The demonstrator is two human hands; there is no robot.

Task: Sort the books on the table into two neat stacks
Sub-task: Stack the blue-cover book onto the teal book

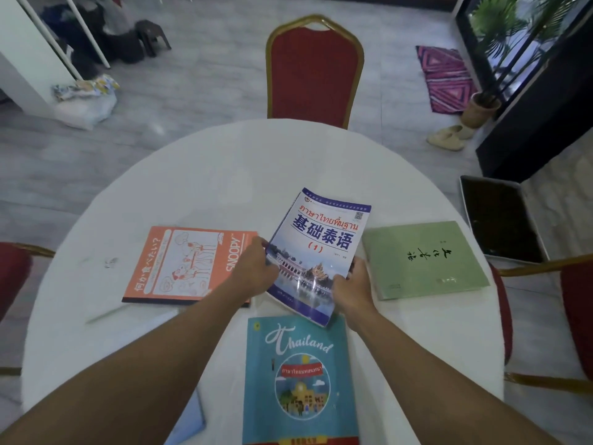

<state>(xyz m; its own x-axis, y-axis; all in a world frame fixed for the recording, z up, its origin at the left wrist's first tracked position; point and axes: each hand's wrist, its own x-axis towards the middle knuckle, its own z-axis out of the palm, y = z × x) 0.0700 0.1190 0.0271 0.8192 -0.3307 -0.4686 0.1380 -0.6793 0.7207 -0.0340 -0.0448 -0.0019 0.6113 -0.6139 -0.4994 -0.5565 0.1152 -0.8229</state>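
Observation:
A blue and white Thai textbook (321,242) is lifted and tilted above the middle of the round white table (224,175). My left hand (256,268) grips its left edge and my right hand (351,289) grips its lower right corner. An orange Snoopy book (186,261) lies flat to the left, partly under my left hand. A green book (423,258) lies flat to the right. A teal Thailand book (301,380) lies near the front edge, its top slightly under the held book. A light blue book (189,419) peeks from under my left forearm.
A red chair with a gold frame (314,72) stands at the far side of the table. More red chairs (574,316) flank it at right and at left (12,274). A dark tray (500,220) sits on the floor at right.

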